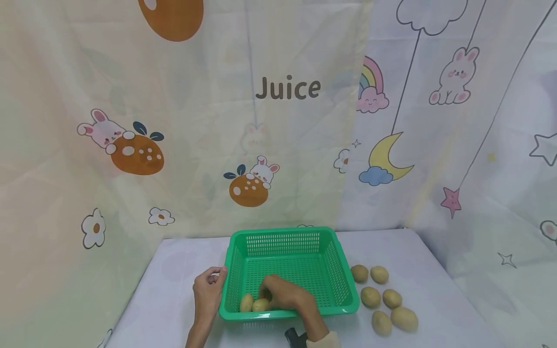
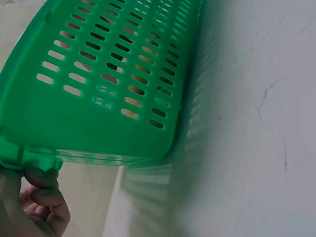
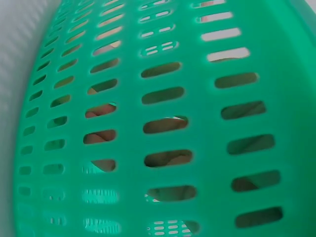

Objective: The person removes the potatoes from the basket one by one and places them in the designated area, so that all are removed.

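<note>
A green plastic basket [image 1: 283,315] with slotted sides stands on the table. My left hand [image 1: 209,288] pinches its left rim; in the left wrist view the curled fingers [image 2: 52,200] sit at the rim's lip. Inside the basket, my right hand [image 1: 287,294] reaches down at the front left, its curled fingers round a potato that they mostly hide. Two potatoes lie just left of it, an upright one [image 1: 246,303] and a rounder one [image 1: 261,305]. In the right wrist view the basket's slotted wall [image 3: 131,123] covers most of that hand.
Several loose potatoes [image 1: 371,297] lie on the white-covered table [image 1: 183,261] to the right of the basket. A printed curtain [image 1: 196,145] hangs behind the table's far edge. A black device [image 1: 297,338] is on my right wrist.
</note>
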`<state>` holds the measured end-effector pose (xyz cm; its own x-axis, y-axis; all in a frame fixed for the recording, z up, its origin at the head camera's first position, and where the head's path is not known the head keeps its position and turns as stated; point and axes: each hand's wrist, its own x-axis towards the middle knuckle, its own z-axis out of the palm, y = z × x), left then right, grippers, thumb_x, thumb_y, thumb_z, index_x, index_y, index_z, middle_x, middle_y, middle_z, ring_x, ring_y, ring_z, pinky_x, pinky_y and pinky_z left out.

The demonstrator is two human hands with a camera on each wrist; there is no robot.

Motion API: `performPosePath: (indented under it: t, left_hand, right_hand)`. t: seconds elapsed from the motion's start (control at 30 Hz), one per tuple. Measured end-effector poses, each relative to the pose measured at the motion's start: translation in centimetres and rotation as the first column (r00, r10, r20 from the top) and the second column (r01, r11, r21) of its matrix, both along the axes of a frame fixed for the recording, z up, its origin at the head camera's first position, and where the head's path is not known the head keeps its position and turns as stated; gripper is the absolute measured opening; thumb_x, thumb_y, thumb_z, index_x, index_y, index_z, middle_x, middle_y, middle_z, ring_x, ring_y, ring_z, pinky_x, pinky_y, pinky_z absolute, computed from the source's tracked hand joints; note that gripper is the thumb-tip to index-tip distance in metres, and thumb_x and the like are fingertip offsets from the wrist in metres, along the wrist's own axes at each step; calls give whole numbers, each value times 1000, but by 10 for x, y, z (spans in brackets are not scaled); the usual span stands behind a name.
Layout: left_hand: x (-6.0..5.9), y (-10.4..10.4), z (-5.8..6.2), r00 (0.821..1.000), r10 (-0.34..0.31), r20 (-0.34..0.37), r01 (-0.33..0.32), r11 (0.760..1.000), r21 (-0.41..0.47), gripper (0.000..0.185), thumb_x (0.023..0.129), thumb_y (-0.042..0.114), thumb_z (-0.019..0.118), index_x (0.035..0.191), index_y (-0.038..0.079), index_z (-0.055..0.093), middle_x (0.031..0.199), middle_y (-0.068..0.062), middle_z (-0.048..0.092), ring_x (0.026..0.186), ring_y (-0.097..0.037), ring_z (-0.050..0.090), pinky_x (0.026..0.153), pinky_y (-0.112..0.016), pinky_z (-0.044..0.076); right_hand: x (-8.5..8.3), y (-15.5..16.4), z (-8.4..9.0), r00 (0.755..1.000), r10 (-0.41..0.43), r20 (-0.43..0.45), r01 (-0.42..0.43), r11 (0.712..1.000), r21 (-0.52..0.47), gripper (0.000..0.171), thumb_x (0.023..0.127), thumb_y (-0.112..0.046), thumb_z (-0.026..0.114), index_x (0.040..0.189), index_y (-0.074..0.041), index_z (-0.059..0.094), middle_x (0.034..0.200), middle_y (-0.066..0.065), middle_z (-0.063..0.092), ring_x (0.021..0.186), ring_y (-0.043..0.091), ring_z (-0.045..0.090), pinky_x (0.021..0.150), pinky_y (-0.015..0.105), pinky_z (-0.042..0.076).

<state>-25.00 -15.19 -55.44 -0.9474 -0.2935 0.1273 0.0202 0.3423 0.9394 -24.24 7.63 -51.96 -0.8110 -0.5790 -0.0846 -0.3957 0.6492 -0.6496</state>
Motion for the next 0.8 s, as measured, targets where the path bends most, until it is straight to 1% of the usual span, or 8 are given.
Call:
performPosePath:
  t: [0.13, 0.37, 0.47, 0.6, 0.67, 0.8]
  left_hand:
    - [1, -1, 0, 1000, -3, 6, 3, 1000, 2, 30, 109, 21, 68, 113, -7, 77, 66, -6, 72, 53, -15, 64, 51, -23, 53]
    - [0, 0, 0, 1000, 0, -5, 0, 1000, -1, 30, 109, 20, 68, 112, -7, 78, 65, -6, 72, 53, -15, 64, 51, -23, 53]
    - [0, 0, -1, 1000, 4, -10, -4, 1000, -7, 30, 109, 21, 68, 112, -7, 78, 65, -5, 71, 52, -14, 63, 51, -23, 52]
    - [1, 0, -1, 1000, 2, -18, -2, 1000, -10, 29, 108, 21, 70, 111, -6, 78, 65, -4, 70, 53, -13, 60, 51, -23, 51]
    - [2, 0, -1, 1000, 0, -22, 0, 1000, -10, 29, 108, 21, 70, 111, -6, 78, 65, -4, 69, 53, -12, 59, 51, -23, 51]
    - [2, 0, 0, 1000, 0, -27, 0, 1000, -13, 29, 108, 22, 70, 111, -6, 78, 65, -4, 70, 53, -12, 60, 51, -23, 51]
  right_hand:
    - [0, 0, -2, 1000, -19, -5, 19, 1000, -2, 18, 76, 0, 94, 84, -9, 81, 76, -7, 71, 67, 1, 56, 65, 20, 54]
    - [-2, 6, -3, 999, -35, -41, 34, 999, -38, 22, 75, -9, 99, 86, -9, 80, 77, -6, 72, 68, 2, 59, 66, 20, 54]
    - [-3, 7, -3, 996, -28, -88, 23, 998, -54, 25, 71, -8, 101, 87, -9, 81, 75, -6, 72, 66, 1, 59, 64, 19, 54]
    - [-4, 9, -3, 990, -17, -137, 7, 997, -73, 25, 67, -6, 101, 83, -9, 82, 72, -5, 72, 62, 0, 56, 60, 18, 53]
    - [-5, 11, -3, 992, -19, -127, 6, 995, -100, 25, 67, -5, 101, 83, -8, 82, 71, -4, 73, 61, 0, 57, 59, 18, 53]
    - [-6, 18, -3, 997, -43, -63, 31, 983, -180, 26, 69, -4, 101, 86, -6, 82, 75, -2, 74, 65, 2, 60, 62, 20, 55]
